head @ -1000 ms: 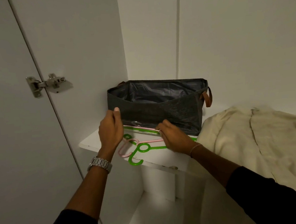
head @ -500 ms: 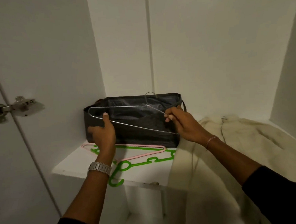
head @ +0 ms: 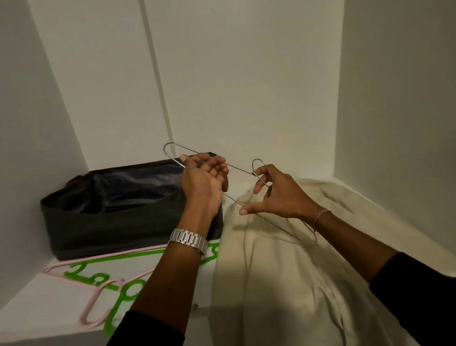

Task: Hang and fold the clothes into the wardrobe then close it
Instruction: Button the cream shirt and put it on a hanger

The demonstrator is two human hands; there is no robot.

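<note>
Two hands hold one wire hanger [head: 239,196] above the cream garment [head: 287,263] lying on the wardrobe shelf [head: 28,308]. Left hand [head: 203,180] curls around one end; right hand [head: 279,193] pinches near the hook. Step: preparing to hang. Next, feed the hanger into the garment's neck.

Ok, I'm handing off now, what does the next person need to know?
Left hand grips one end of the wire hanger; right hand pinches it by the hook. Hanger is held above the cream garment lying on the shelf. Pink hanger and green hanger lie in front of the bin. Nothing hung yet. Left: hang the garment, fold the rest, close the wardrobe.
</note>
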